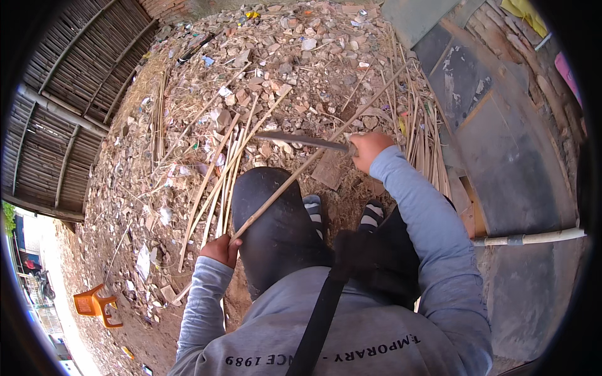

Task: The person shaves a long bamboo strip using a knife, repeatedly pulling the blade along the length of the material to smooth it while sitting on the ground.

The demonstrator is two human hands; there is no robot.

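My left hand [221, 250] is closed round the near end of a long bamboo strip [282, 188], beside my left knee. The strip slants away across my left thigh, up to the far right. In my right hand [371, 151] is the handle of a machete [298, 139], its long dark blade pointing left. The blade crosses the strip just left of my right hand; whether it cuts into the strip I cannot tell. Several pale split bamboo strips [221, 172] lie on the ground beyond my left knee.
More bamboo strips [427, 141] lie along the right, beside dark sheets [514, 163] and a pale pole [530, 238]. Brick rubble [276, 62] covers the ground ahead. A bamboo-slat wall [69, 75] rises at the left. An orange plastic chair [94, 304] stands at the lower left.
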